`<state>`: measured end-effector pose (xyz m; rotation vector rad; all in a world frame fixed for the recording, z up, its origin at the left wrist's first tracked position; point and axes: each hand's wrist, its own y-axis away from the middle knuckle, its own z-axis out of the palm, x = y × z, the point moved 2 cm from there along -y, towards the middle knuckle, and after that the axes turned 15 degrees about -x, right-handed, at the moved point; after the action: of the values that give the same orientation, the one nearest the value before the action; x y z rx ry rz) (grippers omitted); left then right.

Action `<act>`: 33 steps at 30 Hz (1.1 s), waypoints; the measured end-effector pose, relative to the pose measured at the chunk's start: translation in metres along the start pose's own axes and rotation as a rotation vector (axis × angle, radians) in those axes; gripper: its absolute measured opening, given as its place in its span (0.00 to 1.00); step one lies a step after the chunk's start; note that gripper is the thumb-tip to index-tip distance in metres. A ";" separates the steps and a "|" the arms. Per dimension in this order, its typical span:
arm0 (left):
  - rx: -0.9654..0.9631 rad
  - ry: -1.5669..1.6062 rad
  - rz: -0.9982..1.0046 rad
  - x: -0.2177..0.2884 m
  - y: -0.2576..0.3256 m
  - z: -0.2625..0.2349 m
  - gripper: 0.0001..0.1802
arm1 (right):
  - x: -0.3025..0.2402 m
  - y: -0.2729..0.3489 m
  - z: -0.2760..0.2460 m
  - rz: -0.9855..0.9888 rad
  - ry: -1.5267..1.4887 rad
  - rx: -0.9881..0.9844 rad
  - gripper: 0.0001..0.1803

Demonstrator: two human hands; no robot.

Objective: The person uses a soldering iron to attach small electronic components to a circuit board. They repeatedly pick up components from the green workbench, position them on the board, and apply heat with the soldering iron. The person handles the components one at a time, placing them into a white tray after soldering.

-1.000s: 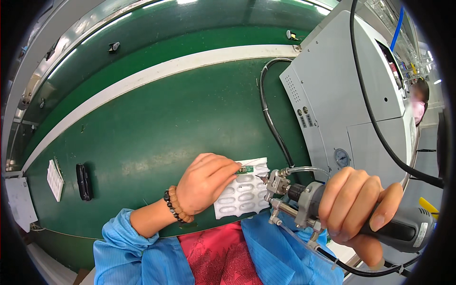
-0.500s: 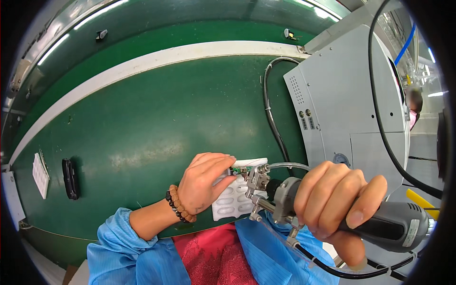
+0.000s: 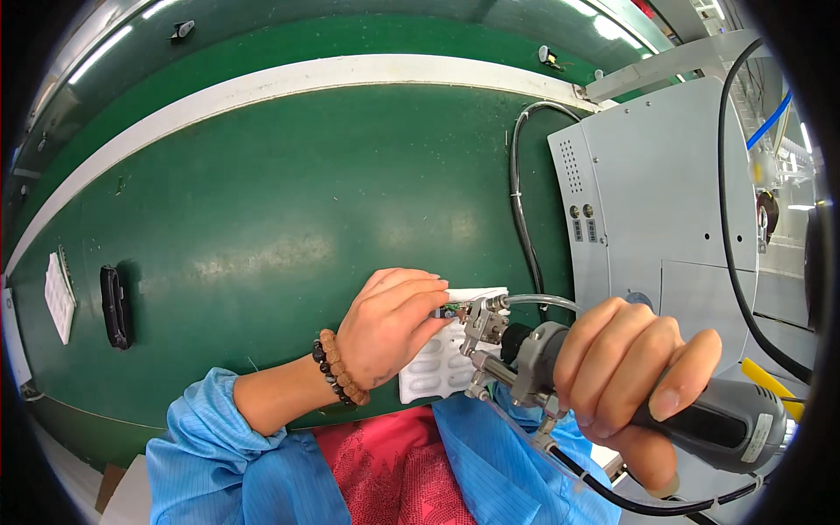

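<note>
We pinch the green circuit board (image 3: 451,308) in the left hand (image 3: 390,320), over the white tray (image 3: 429,381) on the surface (image 3: 289,192), apparently to steady it. We wrap the right hand (image 3: 626,376) around the grey tool (image 3: 735,422), presumably to guide its metal head (image 3: 484,322) at the board's right side.

White tray (image 3: 444,364) on green bench (image 3: 262,192)
</note>
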<state>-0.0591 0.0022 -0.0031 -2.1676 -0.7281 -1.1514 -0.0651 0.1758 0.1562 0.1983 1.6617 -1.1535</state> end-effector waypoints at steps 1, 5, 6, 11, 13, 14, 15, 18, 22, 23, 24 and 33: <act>0.001 0.002 -0.001 0.000 0.000 0.000 0.22 | 0.001 -0.001 0.000 0.001 -0.005 -0.002 0.22; 0.002 0.000 0.005 0.000 -0.001 0.001 0.21 | 0.001 -0.001 0.001 0.008 0.000 0.008 0.22; 0.002 0.000 0.001 0.000 -0.001 0.001 0.21 | 0.003 -0.001 0.002 0.009 0.020 0.005 0.22; 0.006 0.003 -0.012 0.001 0.000 0.002 0.21 | 0.009 -0.006 0.003 0.042 0.120 -0.027 0.24; 0.003 0.013 -0.008 0.002 0.000 0.001 0.21 | 0.009 -0.007 0.003 0.047 0.128 -0.027 0.24; 0.002 0.011 -0.009 0.002 0.000 0.001 0.20 | 0.009 -0.007 0.004 0.042 0.132 -0.028 0.24; 0.000 0.009 -0.008 0.002 -0.001 0.000 0.20 | 0.009 -0.006 0.004 0.042 0.136 -0.021 0.24; 0.007 -0.004 -0.001 0.002 -0.002 0.000 0.19 | 0.002 -0.002 0.003 0.007 0.153 0.004 0.24; 0.018 -0.041 -0.010 0.001 0.003 0.001 0.18 | -0.034 0.018 -0.003 -0.175 0.137 0.133 0.23; 0.030 -0.046 0.004 0.000 0.001 0.002 0.18 | -0.044 0.023 -0.003 -0.194 0.151 0.165 0.22; 0.028 -0.047 0.008 0.001 0.001 0.002 0.18 | -0.051 0.026 -0.004 -0.214 0.162 0.195 0.22; 0.067 -0.034 0.007 0.016 -0.005 -0.014 0.16 | -0.045 0.027 -0.001 -0.243 0.149 0.252 0.22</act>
<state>-0.0627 -0.0010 0.0189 -2.1371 -0.7618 -1.0742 -0.0292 0.2084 0.1768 0.2516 1.7001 -1.5659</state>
